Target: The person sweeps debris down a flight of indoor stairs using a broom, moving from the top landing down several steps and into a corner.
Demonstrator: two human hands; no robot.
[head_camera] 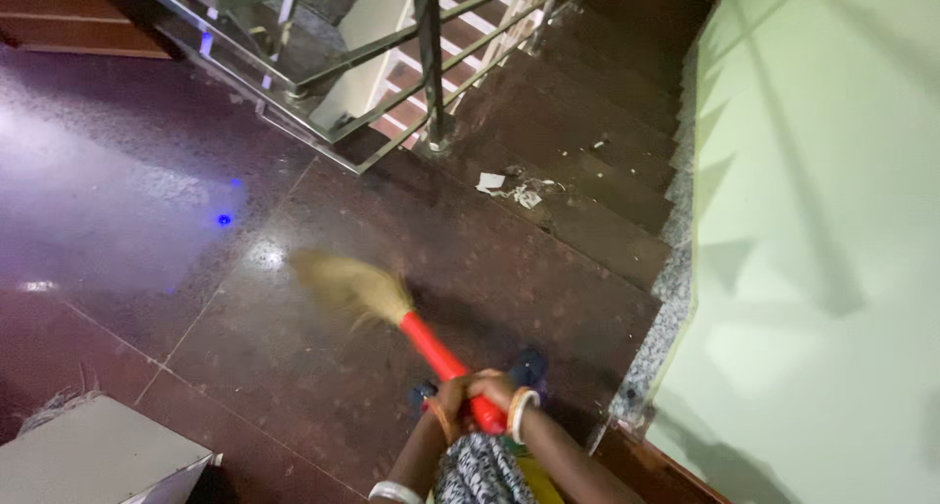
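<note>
Here, both hands clasp the red plastic handle of a straw-bristled broom: left hand and right hand each in a full grip, fists stacked and touching. The tan bristles, blurred, fan out over the dark polished speckled stone floor, just up-left of the hands.

Judged progress: the landing around the broom looks glossy and free of litter, while white paper scraps lie on the dark stair steps beyond the broom, so those are left. A metal stair railing stands farther beyond the broom; a pale green smooth wall rises right of it; a grey box corner sits left.
</note>
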